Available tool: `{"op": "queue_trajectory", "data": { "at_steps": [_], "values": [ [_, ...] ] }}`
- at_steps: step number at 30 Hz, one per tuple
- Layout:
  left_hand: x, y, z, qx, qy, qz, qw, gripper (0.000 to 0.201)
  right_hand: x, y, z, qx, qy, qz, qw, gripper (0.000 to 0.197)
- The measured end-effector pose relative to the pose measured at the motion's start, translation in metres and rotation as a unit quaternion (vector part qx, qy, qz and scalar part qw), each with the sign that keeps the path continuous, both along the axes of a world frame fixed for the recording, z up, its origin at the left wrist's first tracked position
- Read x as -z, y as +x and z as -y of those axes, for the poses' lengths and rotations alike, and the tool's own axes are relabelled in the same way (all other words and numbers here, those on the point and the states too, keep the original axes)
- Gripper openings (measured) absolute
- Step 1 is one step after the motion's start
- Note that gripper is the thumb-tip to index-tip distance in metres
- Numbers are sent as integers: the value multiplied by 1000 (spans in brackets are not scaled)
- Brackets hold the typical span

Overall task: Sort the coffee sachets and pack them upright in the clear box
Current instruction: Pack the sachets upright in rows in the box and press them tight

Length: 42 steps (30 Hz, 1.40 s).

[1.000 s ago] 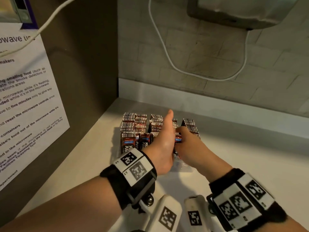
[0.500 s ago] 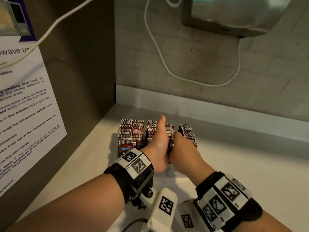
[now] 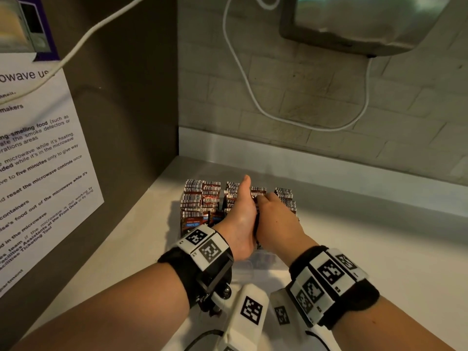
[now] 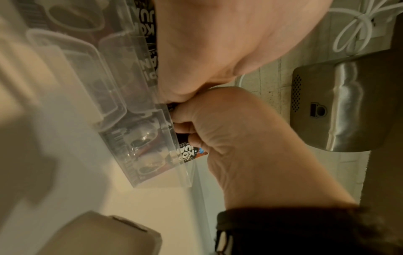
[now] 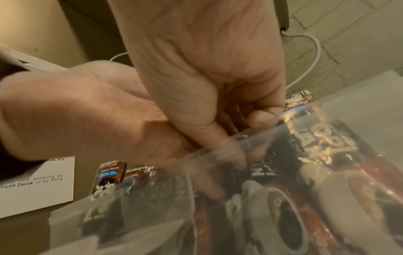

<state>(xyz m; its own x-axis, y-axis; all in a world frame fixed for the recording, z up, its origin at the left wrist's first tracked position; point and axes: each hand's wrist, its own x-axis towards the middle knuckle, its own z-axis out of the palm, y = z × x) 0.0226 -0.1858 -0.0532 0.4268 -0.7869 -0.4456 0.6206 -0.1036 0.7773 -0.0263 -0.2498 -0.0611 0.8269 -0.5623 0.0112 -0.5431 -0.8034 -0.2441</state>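
Inside the clear box (image 3: 263, 259), pretty much everything is coffee sachets (image 3: 200, 198), standing on end in rows with their barcode tops up. Left rows look full, and a couple of front packs show a blue "100%" label. Through the box's see-through wall, the wrist views show cup-of-coffee artwork on the packs.

Both hands are in the middle of the box, pressed against each other. Left hand (image 3: 240, 219) has its thumb sticking straight up and the rest of its fingers curled down onto sachets in a middle row. Right hand (image 3: 276, 221) is curled too, fingertips pinching a dark sachet (image 4: 191, 153) just at the box rim, next to the row on the right. So both are gripping packs, neither is loose.

Box sits on a pale desk (image 3: 379, 249), near the back left corner. Left of it is a dark panel with a printed microwave notice (image 3: 38, 173) stuck on. Behind it there's a tiled wall (image 3: 316, 97) with a white cable (image 3: 243, 79) looping down, and a metal appliance (image 3: 367, 21) mounted above on the right.
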Motion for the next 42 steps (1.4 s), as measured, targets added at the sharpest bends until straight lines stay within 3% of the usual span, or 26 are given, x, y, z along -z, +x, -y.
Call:
{"op": "queue_trajectory", "data": {
  "at_steps": [9, 15, 21, 24, 28, 31, 35, 40, 42],
  "values": [
    [2, 3, 6, 10, 18, 13, 1000, 61, 0, 3, 3, -19, -26, -45, 998, 29],
    [3, 5, 6, 1, 12, 10, 1000, 78, -14, -9, 5, -10, -18, -35, 999, 30],
    [0, 4, 4, -14, 3, 29, 999, 62, -24, -19, 14, -63, 8, 3, 998, 33],
    [1, 4, 2, -10, 4, 15, 1000, 70, -30, -30, 23, -68, 18, 36, 997, 36],
    [-3, -2, -1, -27, 0, 31, 999, 64, -28, -44, 33, -50, 15, 11, 999, 37],
    [-4, -10, 2, -17, 3, 44, 999, 70, -22, -48, 34, -47, 13, -9, 999, 39],
    [-2, -15, 8, -24, 13, 35, 999, 51, -18, -53, 33, -52, -33, -47, 997, 36],
    [1, -24, 19, -25, -1, 28, 999, 52, -20, -59, 28, -71, -89, -53, 992, 33],
    [5, -29, 26, 0, -19, 25, 1000, 62, -21, -60, 28, -70, -122, -66, 988, 30]
  ]
}}
